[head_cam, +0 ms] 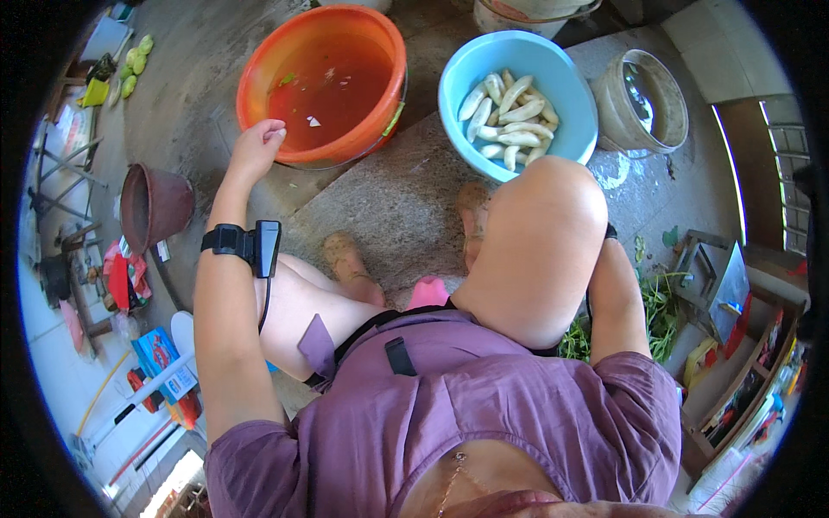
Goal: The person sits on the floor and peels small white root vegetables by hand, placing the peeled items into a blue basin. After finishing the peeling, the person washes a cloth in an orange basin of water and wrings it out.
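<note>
My left hand is at the near left rim of an orange plastic tub, its fingers curled with the fingertips together; whether it holds anything small I cannot tell. Water and a few pale scraps lie in that tub. My right hand is hidden behind my raised right knee; only the forearm shows. Just beyond that knee stands a light blue plastic basin with several pale, peeled elongated vegetables or fruits in it.
A whitish bucket of water stands right of the basin. A brown-red bucket lies tilted at left. Green leafy stems and a small stool are at right. Several green round vegetables lie far left. Another bucket stands beyond the basin.
</note>
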Demonstrator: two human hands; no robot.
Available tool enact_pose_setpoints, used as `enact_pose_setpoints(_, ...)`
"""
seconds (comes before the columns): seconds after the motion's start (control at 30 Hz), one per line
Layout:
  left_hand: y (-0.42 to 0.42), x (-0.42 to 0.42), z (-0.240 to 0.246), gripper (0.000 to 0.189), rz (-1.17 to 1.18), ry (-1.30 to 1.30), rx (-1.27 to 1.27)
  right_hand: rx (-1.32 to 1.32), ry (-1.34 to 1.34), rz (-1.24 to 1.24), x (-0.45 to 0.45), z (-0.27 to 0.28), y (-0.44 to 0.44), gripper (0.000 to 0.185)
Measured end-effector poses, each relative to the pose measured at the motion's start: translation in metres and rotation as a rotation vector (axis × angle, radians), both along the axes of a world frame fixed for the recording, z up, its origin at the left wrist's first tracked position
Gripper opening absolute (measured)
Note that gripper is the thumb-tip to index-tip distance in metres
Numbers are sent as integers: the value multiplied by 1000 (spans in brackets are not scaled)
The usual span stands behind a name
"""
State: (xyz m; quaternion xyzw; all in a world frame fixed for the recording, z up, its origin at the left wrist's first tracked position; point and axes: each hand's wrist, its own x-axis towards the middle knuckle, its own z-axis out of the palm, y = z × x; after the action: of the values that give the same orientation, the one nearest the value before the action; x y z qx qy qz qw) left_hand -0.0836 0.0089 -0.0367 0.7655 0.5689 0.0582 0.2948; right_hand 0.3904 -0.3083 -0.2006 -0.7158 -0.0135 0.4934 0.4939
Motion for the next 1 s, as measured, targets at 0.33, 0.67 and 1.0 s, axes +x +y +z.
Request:
enact_pose_setpoints(0.33,51,1,17,33,-360,220,-64,-118,-43,39,12,-6,14,46)
enact_pose_setpoints(0.67,82,47,-98,59,-334,530,220,-186,-1,12,16,-3,31,35)
enact_pose_setpoints(1.0,98,30,-123,24,-640,824,-291,-162,-20,80,20,-7,32,41)
